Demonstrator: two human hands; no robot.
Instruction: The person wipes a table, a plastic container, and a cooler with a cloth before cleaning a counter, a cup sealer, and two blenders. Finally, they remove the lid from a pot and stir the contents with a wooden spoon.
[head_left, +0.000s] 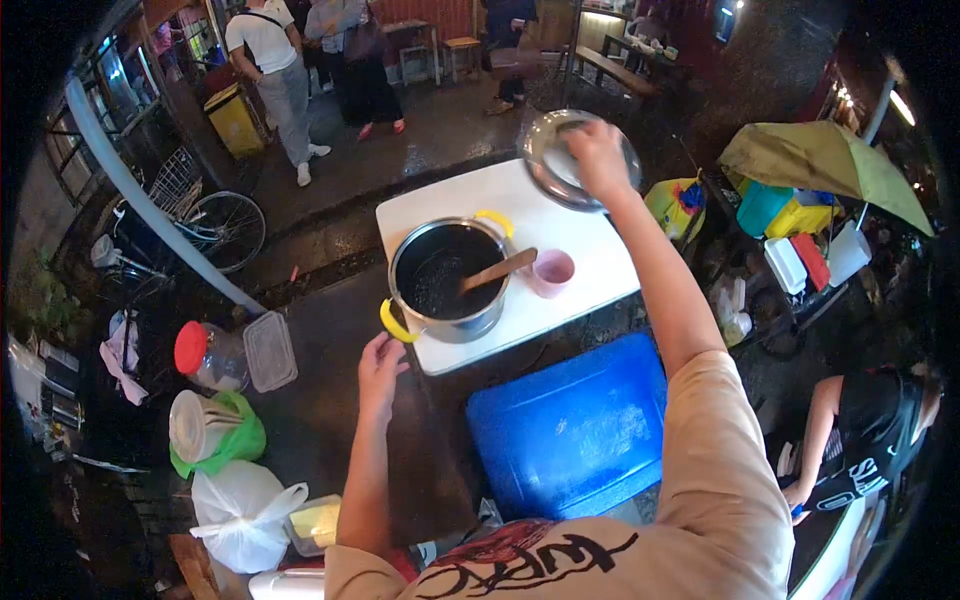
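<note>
1. While the person in the tan shirt [700, 450] is standing over the white table [600, 245], the right hand [600, 160] is holding a round lid [548, 165] beyond the table's far right corner. The hand is blurring, but its fingers seem to be closing around the top of the lid.
2. The left hand [380, 378] is hovering with loosely parted fingers just beside the pot's near yellow handle [397, 322]; from where I'm standing, I can't tell whether a fingertip is touching it.
3. The metal pot [468, 328] is sitting uncovered on the left part of the table, and dark contents [440, 285] are filling its inside.
4. A wooden utensil [508, 266] is leaning out over the rim towards a pink cup [553, 280], which is standing to the right of the pot.
5. A blue box [570, 425] is lying near the table's front edge.
6. Off to the left, a red-lidded jar [218, 362] is resting beside a clear container [270, 352].
7. Farther back, someone in a white shirt [262, 45] is standing near a yellow bin [233, 120].
</note>
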